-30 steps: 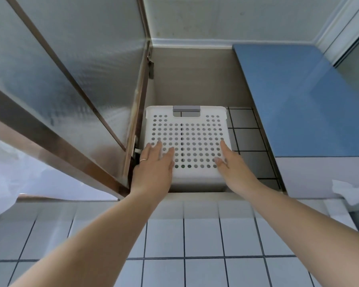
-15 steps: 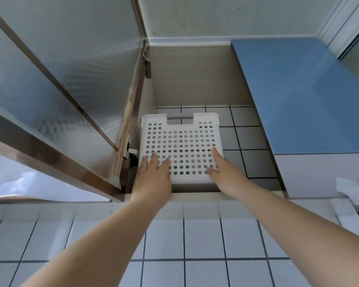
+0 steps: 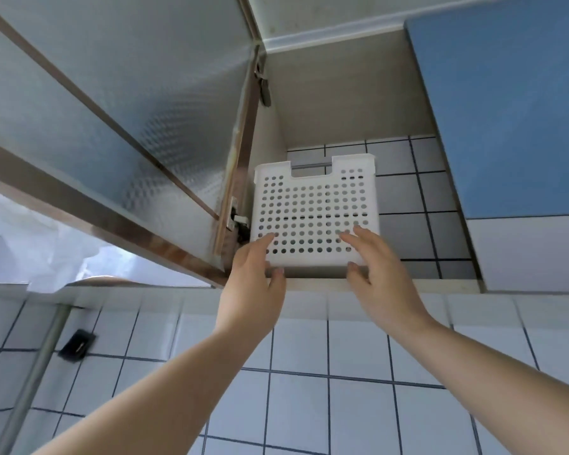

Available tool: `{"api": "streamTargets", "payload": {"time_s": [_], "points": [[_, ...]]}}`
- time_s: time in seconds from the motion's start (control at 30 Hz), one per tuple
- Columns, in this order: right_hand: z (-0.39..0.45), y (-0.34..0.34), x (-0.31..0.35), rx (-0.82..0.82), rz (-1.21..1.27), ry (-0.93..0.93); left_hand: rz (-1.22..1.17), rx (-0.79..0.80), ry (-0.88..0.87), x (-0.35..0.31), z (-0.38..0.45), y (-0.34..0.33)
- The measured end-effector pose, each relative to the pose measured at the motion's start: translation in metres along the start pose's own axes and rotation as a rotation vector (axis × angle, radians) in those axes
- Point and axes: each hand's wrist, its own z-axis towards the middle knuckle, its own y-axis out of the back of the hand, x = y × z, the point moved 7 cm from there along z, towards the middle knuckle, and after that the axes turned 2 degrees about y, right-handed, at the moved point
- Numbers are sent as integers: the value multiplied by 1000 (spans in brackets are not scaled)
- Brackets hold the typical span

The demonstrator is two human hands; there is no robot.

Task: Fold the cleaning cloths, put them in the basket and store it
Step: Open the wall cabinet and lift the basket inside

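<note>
Basket now deep in cabinet, nearly stored.
Your left hand and right hand, fingers straight, press the basket front; it slid back beside the open door. Next: withdraw, close door.

The basket has been pushed deeper into the cabinet, with both hands' fingers now eased off its face.

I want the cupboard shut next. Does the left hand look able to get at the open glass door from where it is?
Probably yes. The left hand lies open at the basket front, and the glass door hangs open just beside it, with nothing between them.
</note>
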Motion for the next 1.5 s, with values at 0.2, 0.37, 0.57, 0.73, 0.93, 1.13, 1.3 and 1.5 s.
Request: {"api": "streamTargets", "payload": {"time_s": [0.2, 0.37, 0.57, 0.73, 0.93, 1.13, 1.3, 1.5], "points": [[-29, -24, 52, 69, 161, 79, -59, 27, 226, 17, -52, 45], [-41, -33, 121, 169, 179, 246, -424, 45, 621, 44, -100, 98], [-34, -36, 179, 163, 203, 254, -496, -99, 479, 36, -93, 181], [-35, -43, 220, 205, 190, 257, -259, 62, 248, 4, -70, 203], [-42, -31, 235, 243, 132, 216, -265, 113, 208, -7, -65, 195], [-57, 6, 224, 212, 86, 173, -199, 126, 46, -28, -66, 170], [-73, 28, 207, 180, 12, 123, -109, 217, -155, -66, -64, 133], [-100, 65, 167, 171, -125, 58, 209, 190, -287, -104, -64, 56]]}}
